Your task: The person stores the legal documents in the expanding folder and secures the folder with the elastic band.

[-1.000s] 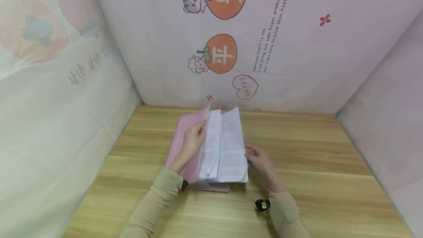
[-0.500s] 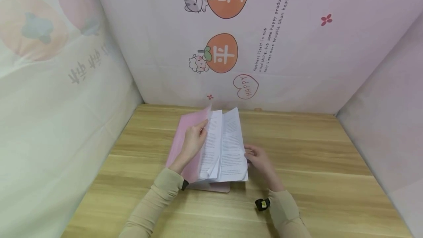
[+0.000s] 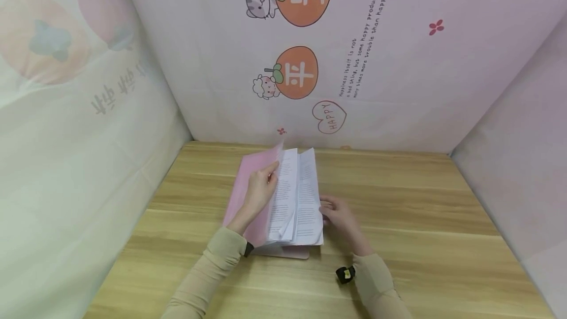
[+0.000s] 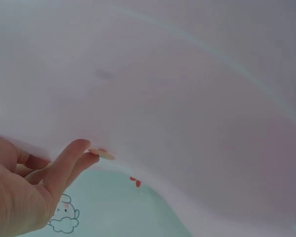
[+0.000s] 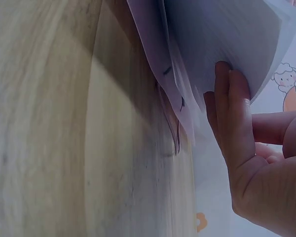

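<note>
A pink file folder (image 3: 248, 174) lies near the table's back, its cover raised over printed sheets (image 3: 285, 193). My left hand (image 3: 260, 188) pinches the cover's free edge. From below, the left wrist view has the translucent cover (image 4: 177, 108) filling most of the picture, with the left hand (image 4: 27, 192) at its edge. To the right, my right hand (image 3: 340, 215) holds the outer edge of a lifted sheet (image 3: 307, 203) with print on it. In the right wrist view, straight fingers of the right hand (image 5: 271, 187) lie against the back of the paper (image 5: 222, 34), its edge running towards the thumb.
The wooden table (image 3: 421, 240) extends to both sides of the folder. A printed curtain (image 3: 381, 122) hangs right behind it, with further curtains left (image 3: 110, 171) and right. Below the sheets, a thin cord loop (image 5: 170, 123) hangs near the folder's edge.
My right hand has moved a little to the left, taking the lifted sheet's outer edge with it. My left hand and the raised cover stay almost where they were.
</note>
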`<state>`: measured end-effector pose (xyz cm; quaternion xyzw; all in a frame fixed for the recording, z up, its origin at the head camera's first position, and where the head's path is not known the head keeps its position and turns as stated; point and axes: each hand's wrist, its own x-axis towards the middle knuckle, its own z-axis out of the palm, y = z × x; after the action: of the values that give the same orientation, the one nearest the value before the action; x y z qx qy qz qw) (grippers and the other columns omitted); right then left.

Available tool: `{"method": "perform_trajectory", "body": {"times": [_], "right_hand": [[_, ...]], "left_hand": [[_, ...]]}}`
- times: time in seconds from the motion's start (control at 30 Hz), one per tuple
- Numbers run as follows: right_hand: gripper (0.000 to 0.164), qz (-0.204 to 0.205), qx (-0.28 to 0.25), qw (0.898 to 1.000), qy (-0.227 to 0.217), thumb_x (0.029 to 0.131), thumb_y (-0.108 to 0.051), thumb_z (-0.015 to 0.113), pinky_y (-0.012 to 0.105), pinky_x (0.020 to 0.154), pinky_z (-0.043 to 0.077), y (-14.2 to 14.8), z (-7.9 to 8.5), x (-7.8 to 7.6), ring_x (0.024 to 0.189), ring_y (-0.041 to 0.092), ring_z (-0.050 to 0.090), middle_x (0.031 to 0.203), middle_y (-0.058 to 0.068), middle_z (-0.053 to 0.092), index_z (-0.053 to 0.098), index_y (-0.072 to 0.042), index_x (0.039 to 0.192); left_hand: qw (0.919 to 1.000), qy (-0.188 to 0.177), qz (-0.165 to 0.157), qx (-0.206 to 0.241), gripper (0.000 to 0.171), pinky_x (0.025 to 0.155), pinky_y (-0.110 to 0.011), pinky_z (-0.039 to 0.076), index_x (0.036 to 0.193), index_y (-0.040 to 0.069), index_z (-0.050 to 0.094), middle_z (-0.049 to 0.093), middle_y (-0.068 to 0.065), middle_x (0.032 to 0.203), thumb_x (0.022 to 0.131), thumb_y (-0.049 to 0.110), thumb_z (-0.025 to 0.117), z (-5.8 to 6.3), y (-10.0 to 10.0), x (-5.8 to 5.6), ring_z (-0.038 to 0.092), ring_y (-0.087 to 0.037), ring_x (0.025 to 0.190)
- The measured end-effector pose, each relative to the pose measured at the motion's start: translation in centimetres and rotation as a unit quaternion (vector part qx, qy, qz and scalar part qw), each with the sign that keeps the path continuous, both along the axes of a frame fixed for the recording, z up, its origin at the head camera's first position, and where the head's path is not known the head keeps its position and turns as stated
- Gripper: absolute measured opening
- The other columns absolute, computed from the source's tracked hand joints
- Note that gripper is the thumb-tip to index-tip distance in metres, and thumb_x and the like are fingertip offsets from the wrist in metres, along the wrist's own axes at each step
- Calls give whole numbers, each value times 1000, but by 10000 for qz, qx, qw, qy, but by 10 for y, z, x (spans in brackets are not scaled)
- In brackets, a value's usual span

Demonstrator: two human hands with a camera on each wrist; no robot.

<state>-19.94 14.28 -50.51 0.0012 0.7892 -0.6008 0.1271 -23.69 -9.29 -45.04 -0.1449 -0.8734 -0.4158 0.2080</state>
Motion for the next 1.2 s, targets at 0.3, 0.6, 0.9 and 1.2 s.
{"method": "perform_trajectory", "body": {"times": [0.3,0.6,0.9,1.2], "right_hand": [[44,-91,97,9999,-52,95,-1,53,22,64,53,-15,-4,-5,78,10,65,122,33,65,51,7,138],[47,10,-62,10000,-72,94,1,52,24,66,54,-24,-6,-7,85,14,66,126,33,62,48,7,140],[46,150,-303,9994,37,93,3,50,22,62,52,-34,-7,-5,79,11,63,122,34,64,49,9,139],[43,-92,-280,9995,-80,92,2,51,20,59,49,-38,-15,-9,74,10,57,107,19,67,55,7,135]], "left_hand": [[10000,-40,-21,84,40,47,-17,25,123,-5,67,63,-15,70,85,-6,54,0,1,0,29,-4,49],[9998,-202,16,75,41,46,-16,24,125,-3,66,64,-15,72,86,-5,54,-1,3,1,27,-2,48],[9998,-147,-29,148,40,47,-16,25,124,-5,66,66,-17,74,86,-6,54,1,4,3,30,-4,50],[9987,-352,-56,352,41,49,-16,28,125,-4,65,74,-22,104,86,-6,54,0,2,2,29,-5,51]]}}
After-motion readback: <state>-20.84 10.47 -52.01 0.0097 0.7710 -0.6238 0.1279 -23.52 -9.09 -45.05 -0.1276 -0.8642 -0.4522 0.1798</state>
